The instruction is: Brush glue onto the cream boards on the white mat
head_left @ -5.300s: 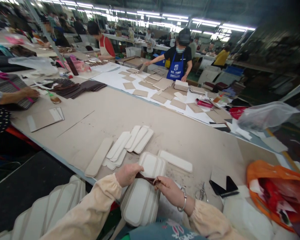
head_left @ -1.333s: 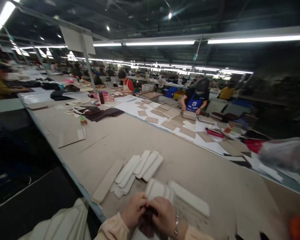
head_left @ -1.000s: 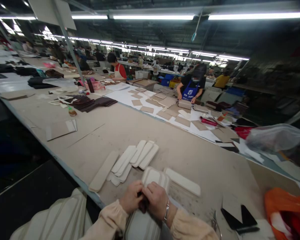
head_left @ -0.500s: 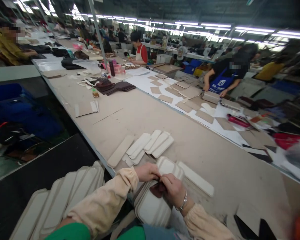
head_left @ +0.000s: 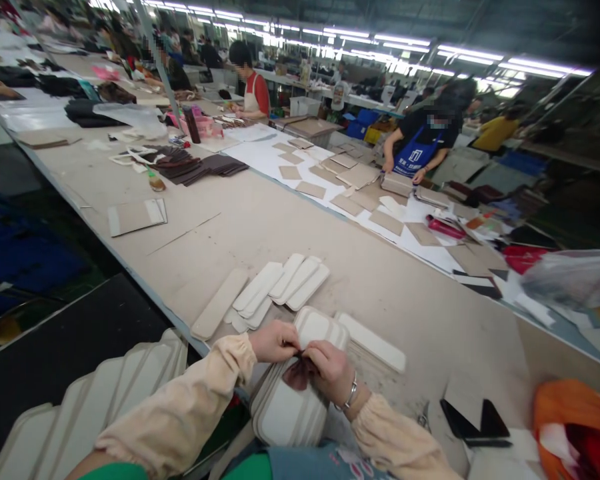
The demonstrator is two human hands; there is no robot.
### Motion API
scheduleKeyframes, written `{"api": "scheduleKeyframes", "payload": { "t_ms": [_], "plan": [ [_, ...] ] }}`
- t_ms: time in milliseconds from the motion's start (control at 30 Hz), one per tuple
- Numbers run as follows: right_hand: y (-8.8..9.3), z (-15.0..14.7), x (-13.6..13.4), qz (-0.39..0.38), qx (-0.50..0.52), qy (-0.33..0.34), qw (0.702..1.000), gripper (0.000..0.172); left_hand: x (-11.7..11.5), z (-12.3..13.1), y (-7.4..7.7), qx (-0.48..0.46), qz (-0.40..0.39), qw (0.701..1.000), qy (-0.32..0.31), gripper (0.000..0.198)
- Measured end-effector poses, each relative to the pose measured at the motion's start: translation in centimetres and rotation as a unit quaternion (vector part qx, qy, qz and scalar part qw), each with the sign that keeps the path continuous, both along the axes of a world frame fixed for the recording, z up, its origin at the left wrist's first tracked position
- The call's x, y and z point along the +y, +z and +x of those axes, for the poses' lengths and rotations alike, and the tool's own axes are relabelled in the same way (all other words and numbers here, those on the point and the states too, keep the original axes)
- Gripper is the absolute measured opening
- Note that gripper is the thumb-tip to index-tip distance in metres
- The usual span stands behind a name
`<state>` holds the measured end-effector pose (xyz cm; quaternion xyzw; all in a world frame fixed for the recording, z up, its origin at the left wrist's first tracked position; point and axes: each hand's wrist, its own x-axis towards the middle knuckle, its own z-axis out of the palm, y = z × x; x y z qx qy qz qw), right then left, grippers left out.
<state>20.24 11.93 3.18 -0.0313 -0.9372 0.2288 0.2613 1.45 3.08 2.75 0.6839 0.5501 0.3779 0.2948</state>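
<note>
Both my hands meet over a stack of pale rounded panels [head_left: 293, 417] at the table's near edge. A small dark reddish-brown piece of thin material [head_left: 296, 375] is gathered between them, its loose end fanning out below. My left hand [head_left: 276, 341] pinches its top edge with closed fingertips. My right hand [head_left: 330, 370], with a bracelet at the wrist, closes on the same piece from the right. Whether it is cloth or leather I cannot tell. Narrow white strips [head_left: 304, 283] lie just beyond the stack, and another strip [head_left: 373, 341] rests to its right.
More pale panels [head_left: 115, 387] fan out on a black surface at left. Dark brown pieces [head_left: 200, 165] and a small bottle [head_left: 156, 181] lie farther up the table [head_left: 260, 223]. Scissors [head_left: 423, 417] and an orange bag [head_left: 575, 420] are at right. A co-worker [head_left: 423, 143] stands across the table.
The view has swung to the right, bringing the orange bag further in. Both hands stay together on the brown piece, and its lower end now hangs more fanned out.
</note>
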Motion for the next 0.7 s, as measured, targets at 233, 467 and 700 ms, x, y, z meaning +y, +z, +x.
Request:
{"api": "scheduleKeyframes", "payload": {
  "t_ms": [233,467,700],
  "plan": [
    [0.6,0.0,-0.2,0.016,0.009,0.0,1.0,0.018,-0.3,1.3,-0.1,0.005,-0.01,0.996,0.09,0.016],
    [0.4,0.7,-1.0,-0.023,-0.023,0.028,0.999,0.015,-0.5,1.8,0.2,-0.026,-0.048,0.985,0.161,0.013],
    [1.5,2.3,-1.4,-0.1,-0.052,0.026,0.993,0.014,-0.6,1.9,-0.2,-0.117,-0.128,0.958,0.227,0.002]
  ]
}}
